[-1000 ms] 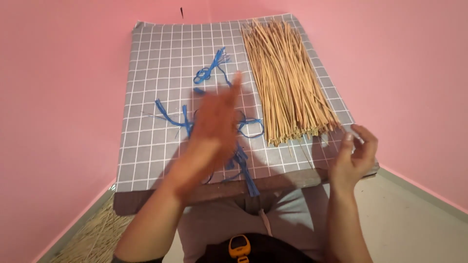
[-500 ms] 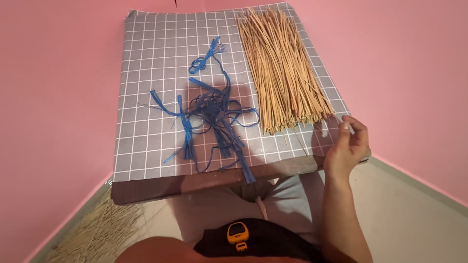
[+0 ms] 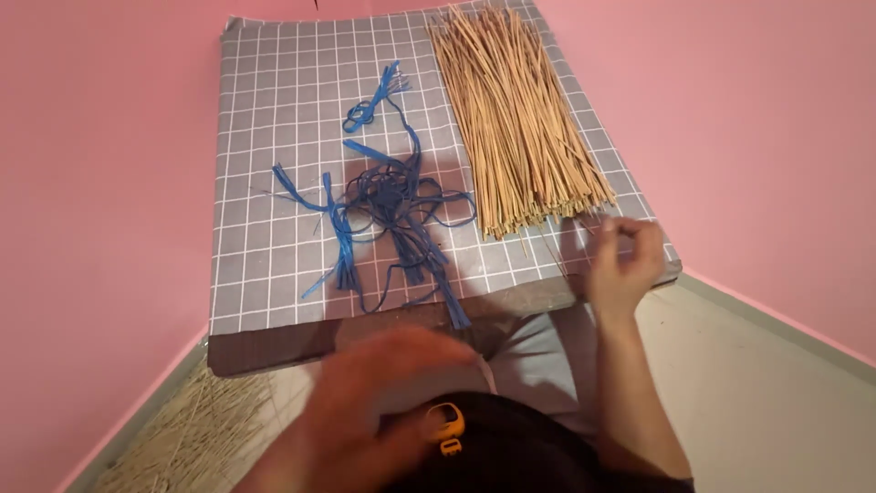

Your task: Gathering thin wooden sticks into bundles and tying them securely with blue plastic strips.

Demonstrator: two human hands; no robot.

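Here your right hand (image 3: 622, 260) hovered, fingers curled but gripping nothing I could make out, beside the near ends of the sticks (image 3: 516, 119) on the board (image 3: 265, 274). Your left hand (image 3: 383, 393) was blurred, so I couldn't tell its state. Those sticks looked light, stiff and brittle, best pinched near the cut ends.

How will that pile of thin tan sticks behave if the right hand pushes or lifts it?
The sticks lie loose, with no tie visible, so a push would probably fan them out, not slide them as one. They look thin and straight, likely light and fairly stiff, perhaps brittle. A few strays near the right hand suggest they slip free easily.
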